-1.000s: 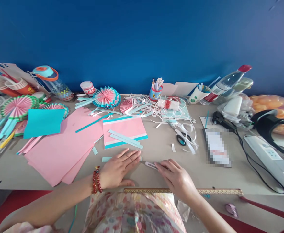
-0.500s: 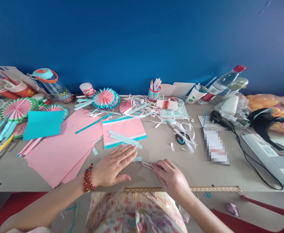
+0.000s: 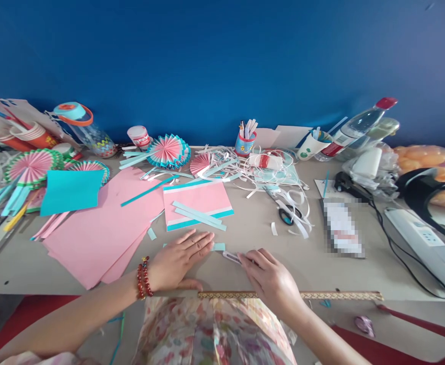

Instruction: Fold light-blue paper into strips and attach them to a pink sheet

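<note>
My left hand lies flat with its fingers stretched out, pressing on a pale blue paper strip whose ends show on either side of it. In my right hand is a small, slim, pale utility knife, its tip pointing left near the strip's right end. My fingers hide most of its body. Just beyond my left hand lies a pink card with blue and white bands along its edges. Loose pale blue strips rest across that card.
Pink sheets and a teal sheet lie at left, near folded paper rosettes. Scissors sit among white paper scraps at right. Beyond them are a phone, a bottle and a power strip.
My left hand has settled lower and flatter onto the pale strip, its thumb now near the table's front edge. My right hand still holds the knife in about the same place.
</note>
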The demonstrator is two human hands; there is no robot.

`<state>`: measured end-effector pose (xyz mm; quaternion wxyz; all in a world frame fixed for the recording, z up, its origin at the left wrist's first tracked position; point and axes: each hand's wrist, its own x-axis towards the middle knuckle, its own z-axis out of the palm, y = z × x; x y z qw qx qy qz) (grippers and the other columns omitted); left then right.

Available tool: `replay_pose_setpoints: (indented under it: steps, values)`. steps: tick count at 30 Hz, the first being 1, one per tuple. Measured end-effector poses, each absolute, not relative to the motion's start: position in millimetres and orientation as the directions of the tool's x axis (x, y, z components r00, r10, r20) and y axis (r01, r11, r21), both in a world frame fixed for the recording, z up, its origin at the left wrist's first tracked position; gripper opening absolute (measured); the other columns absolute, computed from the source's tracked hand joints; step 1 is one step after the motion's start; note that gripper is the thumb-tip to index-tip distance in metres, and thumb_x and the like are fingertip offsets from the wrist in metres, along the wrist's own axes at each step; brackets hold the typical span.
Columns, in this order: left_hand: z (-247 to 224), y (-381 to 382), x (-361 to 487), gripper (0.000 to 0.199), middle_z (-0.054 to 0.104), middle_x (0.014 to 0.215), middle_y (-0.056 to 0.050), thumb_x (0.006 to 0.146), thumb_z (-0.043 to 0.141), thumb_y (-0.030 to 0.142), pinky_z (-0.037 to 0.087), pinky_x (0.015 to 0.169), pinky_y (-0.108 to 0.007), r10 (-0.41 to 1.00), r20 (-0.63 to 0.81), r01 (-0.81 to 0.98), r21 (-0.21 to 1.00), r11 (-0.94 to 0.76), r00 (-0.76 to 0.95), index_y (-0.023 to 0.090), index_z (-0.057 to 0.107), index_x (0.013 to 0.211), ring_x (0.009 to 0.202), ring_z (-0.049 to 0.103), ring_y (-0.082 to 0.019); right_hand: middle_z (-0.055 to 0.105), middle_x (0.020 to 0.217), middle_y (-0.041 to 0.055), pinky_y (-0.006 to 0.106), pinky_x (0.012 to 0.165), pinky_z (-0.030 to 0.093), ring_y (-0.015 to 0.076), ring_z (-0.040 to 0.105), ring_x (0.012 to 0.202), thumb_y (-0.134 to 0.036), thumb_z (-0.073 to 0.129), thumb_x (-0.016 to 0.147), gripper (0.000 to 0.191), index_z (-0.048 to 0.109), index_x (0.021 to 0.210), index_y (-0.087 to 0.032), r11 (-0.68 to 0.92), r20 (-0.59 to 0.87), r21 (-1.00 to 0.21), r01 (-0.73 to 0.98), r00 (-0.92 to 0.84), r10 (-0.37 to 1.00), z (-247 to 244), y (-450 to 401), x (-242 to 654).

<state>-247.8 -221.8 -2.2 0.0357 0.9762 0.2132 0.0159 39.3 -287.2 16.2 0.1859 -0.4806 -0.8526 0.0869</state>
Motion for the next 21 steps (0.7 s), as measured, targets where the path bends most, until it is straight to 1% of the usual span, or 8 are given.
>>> replay_pose_setpoints:
  steps: [9,15,19,21]
  values:
    - [-1.6,-221.7,-247.7,0.094,0.019,0.16,-0.014,0.089,0.028,0.076,0.011,0.12,-0.046,0.425,0.018,0.423,0.085,-0.902,0.905,0.011,0.013,0.155,0.149,0.015,-0.026,0.063,0.091,0.0088,0.03,0.07,0.053,0.0189,0.057,0.081,-0.014,0.04,0.098,0.029,0.064,0.113,-0.019,0.505,0.224,-0.388,0.771,-0.453,0.863,8.5,-289.9,33.2]
    - [-3.1,-223.0,-246.7,0.095,0.019,0.16,-0.014,0.088,0.029,0.076,0.011,0.121,-0.046,0.429,0.019,0.426,0.079,-0.901,0.903,0.011,0.013,0.155,0.149,0.014,-0.026,0.063,0.091,0.0085,0.029,0.071,0.052,0.0187,0.056,0.081,-0.013,0.04,0.097,0.03,0.063,0.116,-0.019,0.514,0.243,-0.385,0.767,-0.453,0.858,3.8,-289.9,23.0]
    - [-2.3,-221.5,-247.0,0.095,0.016,0.161,-0.014,0.089,0.029,0.076,0.008,0.121,-0.047,0.425,0.01,0.421,0.113,-0.9,0.905,0.011,0.012,0.155,0.149,0.015,-0.027,0.062,0.091,0.0086,0.03,0.072,0.051,0.0188,0.054,0.081,-0.012,0.04,0.097,0.03,0.063,0.114,-0.018,0.511,0.233,-0.386,0.768,-0.454,0.86,3.1,-289.2,16.4]
    - [2.1,-218.7,-250.4,0.093,0.015,0.161,-0.015,0.091,0.03,0.073,0.008,0.122,-0.045,0.415,0.006,0.41,0.15,-0.9,0.91,0.01,0.01,0.156,0.149,0.015,-0.027,0.062,0.092,0.0089,0.03,0.072,0.051,0.019,0.054,0.081,-0.012,0.039,0.097,0.03,0.063,0.114,-0.018,0.511,0.227,-0.388,0.767,-0.458,0.86,4.0,-288.4,14.7]
